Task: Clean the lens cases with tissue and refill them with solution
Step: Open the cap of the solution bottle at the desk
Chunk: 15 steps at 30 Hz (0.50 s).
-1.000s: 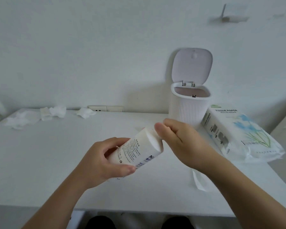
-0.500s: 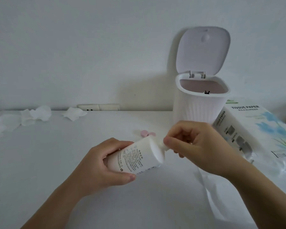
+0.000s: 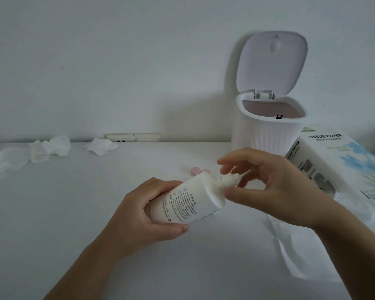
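Above bench (image 3: pixel 52 213): left hand (image 3: pixel 143 215) grips bottle (image 3: pixel 188 200), long axis tilted, nozzle up-right; right hand (image 3: pixel 273 187) pinches cap (image 3: pixel 231 179) (pink lens case (image 3: pixel 198 171) just behind).

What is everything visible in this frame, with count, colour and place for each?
white plastic solution bottle: 1, white with printed text, held tilted above the table centre
pink round lens case: 1, pink, on the table behind the bottle, partly hidden
crumpled white tissues: several, white, far left of the table
flat white tissue sheet: 1, white, near right, under the right forearm
tissue paper pack: 1, white with blue flowers, far right
small white ribbed bin: 1, white, lid open, rear right
wall socket: 1, cream, rear wall
white table: 1, white
left hand: grips the bottle body
right hand: fingers around the bottle's nozzle
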Tool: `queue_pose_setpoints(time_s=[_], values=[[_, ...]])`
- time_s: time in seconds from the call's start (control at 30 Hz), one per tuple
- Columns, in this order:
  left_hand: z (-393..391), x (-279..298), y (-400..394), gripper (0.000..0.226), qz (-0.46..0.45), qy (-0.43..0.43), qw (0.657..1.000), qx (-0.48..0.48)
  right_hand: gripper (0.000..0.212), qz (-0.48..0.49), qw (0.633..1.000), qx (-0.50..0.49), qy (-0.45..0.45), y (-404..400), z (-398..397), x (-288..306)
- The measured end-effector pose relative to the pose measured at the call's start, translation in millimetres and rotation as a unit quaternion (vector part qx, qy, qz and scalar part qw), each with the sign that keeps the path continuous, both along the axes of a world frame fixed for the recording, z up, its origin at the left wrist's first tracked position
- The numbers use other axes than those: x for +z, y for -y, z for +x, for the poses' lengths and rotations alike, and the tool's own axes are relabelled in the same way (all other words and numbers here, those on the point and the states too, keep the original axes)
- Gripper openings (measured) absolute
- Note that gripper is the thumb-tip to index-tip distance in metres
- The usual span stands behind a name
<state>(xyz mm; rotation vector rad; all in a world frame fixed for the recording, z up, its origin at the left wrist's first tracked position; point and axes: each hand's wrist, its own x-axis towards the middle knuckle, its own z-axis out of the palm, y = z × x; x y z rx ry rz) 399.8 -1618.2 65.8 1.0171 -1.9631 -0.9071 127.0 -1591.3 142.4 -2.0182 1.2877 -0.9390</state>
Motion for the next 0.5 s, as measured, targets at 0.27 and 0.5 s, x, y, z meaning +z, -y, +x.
queue_pose_setpoints(time_s=[0.27, 0.5], values=[[2.3, -1.1, -0.5, 0.067, -0.012, -0.010, 1.000, 0.005, 0.010, -0.005, 1.000, -0.020, 0.005, -6.5, 7.6, 4.7], [5.1, -0.6, -1.7, 0.066, -0.019, -0.019, 1.000, 0.004, 0.005, -0.044, 0.998, -0.038, -0.015, -6.7, 13.7, 6.2]])
